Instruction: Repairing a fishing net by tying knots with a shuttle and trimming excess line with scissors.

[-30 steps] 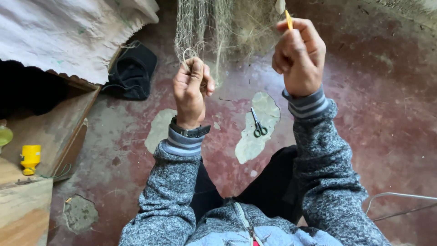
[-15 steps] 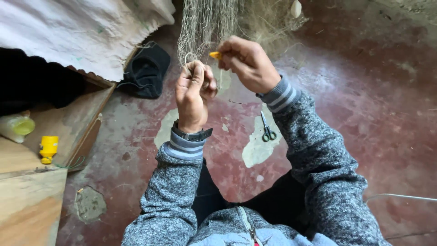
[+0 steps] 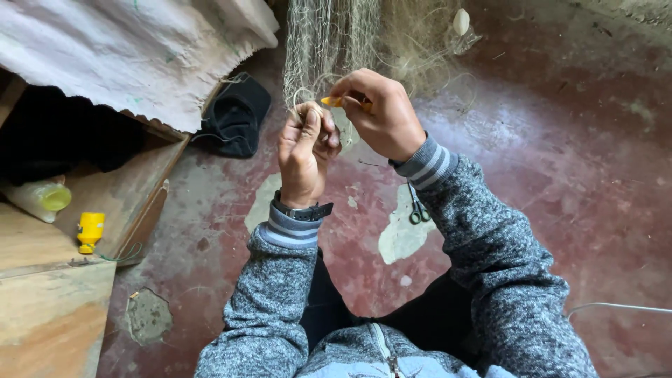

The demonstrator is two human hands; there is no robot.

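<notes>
Scissors [image 3: 418,210] on floor [image 3: 574,175] below net [image 3: 336,42]

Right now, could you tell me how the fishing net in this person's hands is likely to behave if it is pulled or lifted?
The net hangs in loose folds of fine pale mesh, so it is probably floppy and light. Its thin threads bunch where the left hand pinches them, so it may snag easily. The right hand holds a yellow tool against it.

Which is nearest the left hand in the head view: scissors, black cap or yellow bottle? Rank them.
From the left hand:
1. Black cap, just to its left on the floor.
2. Scissors, lower right, beside the right sleeve.
3. Yellow bottle, far left on the wooden board.
</notes>
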